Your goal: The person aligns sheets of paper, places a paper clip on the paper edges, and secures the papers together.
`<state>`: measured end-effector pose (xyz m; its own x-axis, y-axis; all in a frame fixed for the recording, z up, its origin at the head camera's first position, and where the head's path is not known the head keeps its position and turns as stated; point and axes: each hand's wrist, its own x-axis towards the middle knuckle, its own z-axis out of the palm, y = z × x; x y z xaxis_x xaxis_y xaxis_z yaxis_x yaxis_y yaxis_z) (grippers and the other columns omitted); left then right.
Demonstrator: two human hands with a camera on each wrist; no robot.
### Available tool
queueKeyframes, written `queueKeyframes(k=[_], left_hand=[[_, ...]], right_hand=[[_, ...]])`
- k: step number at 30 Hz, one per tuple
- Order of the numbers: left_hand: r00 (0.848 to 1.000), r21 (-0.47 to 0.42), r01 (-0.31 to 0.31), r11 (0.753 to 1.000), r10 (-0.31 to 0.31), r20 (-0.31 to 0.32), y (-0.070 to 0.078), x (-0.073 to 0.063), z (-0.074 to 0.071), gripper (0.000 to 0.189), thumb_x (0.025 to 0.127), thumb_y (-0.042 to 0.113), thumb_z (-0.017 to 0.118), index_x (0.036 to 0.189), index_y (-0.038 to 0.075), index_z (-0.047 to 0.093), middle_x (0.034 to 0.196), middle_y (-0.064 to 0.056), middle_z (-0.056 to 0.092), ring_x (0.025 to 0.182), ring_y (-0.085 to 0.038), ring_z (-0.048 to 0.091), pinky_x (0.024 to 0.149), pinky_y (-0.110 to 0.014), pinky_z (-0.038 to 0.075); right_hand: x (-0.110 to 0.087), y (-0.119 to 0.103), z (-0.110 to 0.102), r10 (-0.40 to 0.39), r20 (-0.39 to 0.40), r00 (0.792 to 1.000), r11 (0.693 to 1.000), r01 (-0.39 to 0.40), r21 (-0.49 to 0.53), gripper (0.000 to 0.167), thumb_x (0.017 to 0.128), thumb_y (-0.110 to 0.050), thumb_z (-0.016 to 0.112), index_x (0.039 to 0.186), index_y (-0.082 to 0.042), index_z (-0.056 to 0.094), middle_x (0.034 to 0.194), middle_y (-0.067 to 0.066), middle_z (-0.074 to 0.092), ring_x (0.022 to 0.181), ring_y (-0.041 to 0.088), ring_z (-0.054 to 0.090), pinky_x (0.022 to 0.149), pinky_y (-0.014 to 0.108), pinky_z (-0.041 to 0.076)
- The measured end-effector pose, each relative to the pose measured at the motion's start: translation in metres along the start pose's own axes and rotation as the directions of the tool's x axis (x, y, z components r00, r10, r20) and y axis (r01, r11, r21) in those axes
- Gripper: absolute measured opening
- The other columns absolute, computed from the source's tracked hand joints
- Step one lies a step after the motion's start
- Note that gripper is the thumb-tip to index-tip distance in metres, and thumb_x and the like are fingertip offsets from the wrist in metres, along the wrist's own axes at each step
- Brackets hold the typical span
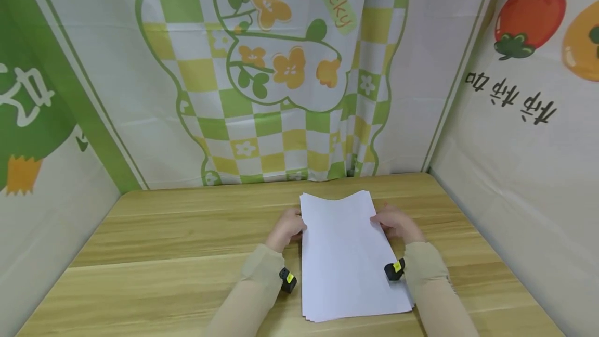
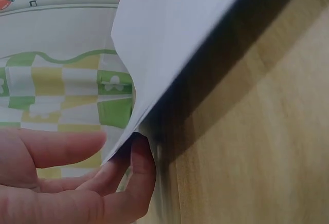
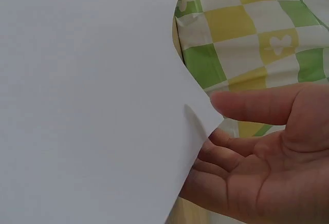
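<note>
A stack of white paper sheets (image 1: 346, 259) lies lengthwise before me, its far end lifted off the table and sagging in the middle. My left hand (image 1: 287, 227) holds the left edge near the far corner. In the left wrist view, the left hand's fingers (image 2: 141, 172) are bent under the paper, with the thumb on the upper side. On the opposite edge, my right hand (image 1: 396, 221) pinches the paper near its far right corner. The right wrist view shows that thumb (image 3: 252, 105) at the corner and the other fingers partly hidden beneath the paper.
The wooden table (image 1: 178, 254) extends to both sides of the paper. Behind it hangs a checked green, yellow and white curtain (image 1: 285, 139). A printed fabric wall (image 1: 524, 170) stands along the right side, another on the left.
</note>
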<state>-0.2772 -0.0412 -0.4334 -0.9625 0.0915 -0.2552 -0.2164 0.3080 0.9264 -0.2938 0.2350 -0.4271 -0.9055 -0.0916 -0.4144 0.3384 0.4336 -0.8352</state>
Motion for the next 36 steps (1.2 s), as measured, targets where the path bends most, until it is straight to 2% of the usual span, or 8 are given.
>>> queueKeyframes(k=[5, 10, 13, 15, 17, 20, 24, 36], left_hand=[[0.998, 0.004, -0.064, 0.998, 0.064, -0.004, -0.002, 0.001, 0.003, 0.054, 0.075, -0.017, 0.042, 0.129, -0.014, 0.046, 0.111, -0.025, 0.059, 0.080, -0.018, 0.052, 0.060, -0.023, 0.044], [0.996, 0.012, -0.092, 0.996, 0.092, 0.001, -0.003, -0.001, 0.004, 0.048, 0.077, -0.015, 0.041, 0.123, -0.013, 0.052, 0.099, -0.017, 0.060, 0.071, -0.015, 0.048, 0.057, -0.023, 0.040], [0.995, 0.024, -0.102, 0.994, 0.102, 0.013, -0.004, -0.001, 0.004, 0.045, 0.079, -0.014, 0.041, 0.121, -0.012, 0.055, 0.096, -0.016, 0.059, 0.069, -0.015, 0.047, 0.057, -0.024, 0.040], [0.995, 0.028, -0.095, 0.995, 0.094, 0.019, -0.005, 0.000, 0.005, 0.045, 0.080, -0.013, 0.040, 0.122, -0.012, 0.054, 0.101, -0.018, 0.060, 0.073, -0.017, 0.050, 0.060, -0.026, 0.043], [0.997, 0.027, -0.079, 0.997, 0.079, 0.020, -0.005, 0.001, 0.005, 0.047, 0.081, -0.013, 0.039, 0.127, -0.013, 0.049, 0.112, -0.021, 0.059, 0.083, -0.021, 0.055, 0.066, -0.029, 0.049], [0.999, 0.045, -0.051, 0.998, 0.050, 0.022, -0.004, 0.000, 0.005, 0.050, 0.083, -0.011, 0.040, 0.133, -0.013, 0.043, 0.130, -0.026, 0.051, 0.100, -0.028, 0.055, 0.079, -0.038, 0.051], [0.999, 0.066, -0.039, 0.997, 0.037, 0.029, -0.002, -0.001, 0.004, 0.052, 0.085, -0.009, 0.042, 0.137, -0.010, 0.040, 0.138, -0.026, 0.045, 0.110, -0.030, 0.051, 0.087, -0.043, 0.048], [0.996, 0.031, -0.078, 0.996, 0.077, 0.041, -0.002, -0.004, 0.003, 0.042, 0.083, -0.012, 0.042, 0.125, -0.012, 0.050, 0.116, -0.022, 0.058, 0.086, -0.022, 0.051, 0.069, -0.030, 0.044]], right_hand=[[-0.003, 0.001, 0.003, -0.042, 0.039, 0.998, 0.997, 0.039, 0.059, 0.023, 0.089, 0.005, 0.045, 0.111, 0.013, 0.043, 0.087, 0.010, 0.045, 0.076, 0.017, 0.049, 0.067, 0.031, 0.049], [-0.001, 0.005, 0.003, -0.050, 0.034, 0.998, 0.998, 0.048, 0.040, 0.037, 0.086, 0.010, 0.043, 0.123, 0.015, 0.042, 0.109, 0.020, 0.044, 0.083, 0.022, 0.050, 0.069, 0.032, 0.048], [0.000, 0.006, 0.002, -0.048, 0.034, 0.998, 0.998, 0.047, 0.032, 0.046, 0.085, 0.012, 0.043, 0.130, 0.015, 0.038, 0.140, 0.023, 0.023, 0.089, 0.025, 0.048, 0.071, 0.033, 0.048], [0.001, 0.007, 0.003, -0.051, 0.037, 0.998, 0.998, 0.049, 0.041, 0.047, 0.084, 0.013, 0.043, 0.130, 0.015, 0.037, 0.148, 0.021, 0.008, 0.090, 0.025, 0.047, 0.072, 0.033, 0.047], [0.001, 0.008, 0.003, -0.052, 0.031, 0.998, 0.998, 0.050, 0.045, 0.048, 0.083, 0.013, 0.043, 0.130, 0.015, 0.037, 0.147, 0.021, 0.011, 0.089, 0.024, 0.047, 0.071, 0.033, 0.047], [0.002, 0.009, 0.003, -0.056, 0.027, 0.998, 0.997, 0.054, 0.053, 0.048, 0.085, 0.013, 0.043, 0.132, 0.015, 0.035, 0.130, 0.025, 0.035, 0.087, 0.023, 0.050, 0.070, 0.032, 0.049], [0.004, 0.011, 0.004, -0.058, 0.023, 0.998, 0.997, 0.057, 0.052, 0.048, 0.087, 0.013, 0.042, 0.135, 0.014, 0.032, 0.116, 0.024, 0.047, 0.089, 0.024, 0.052, 0.070, 0.033, 0.050], [0.006, 0.012, 0.006, -0.055, 0.002, 0.998, 0.995, 0.054, 0.086, 0.053, 0.088, 0.014, 0.040, 0.139, 0.014, 0.025, 0.135, 0.032, 0.033, 0.096, 0.028, 0.050, 0.074, 0.036, 0.050]])
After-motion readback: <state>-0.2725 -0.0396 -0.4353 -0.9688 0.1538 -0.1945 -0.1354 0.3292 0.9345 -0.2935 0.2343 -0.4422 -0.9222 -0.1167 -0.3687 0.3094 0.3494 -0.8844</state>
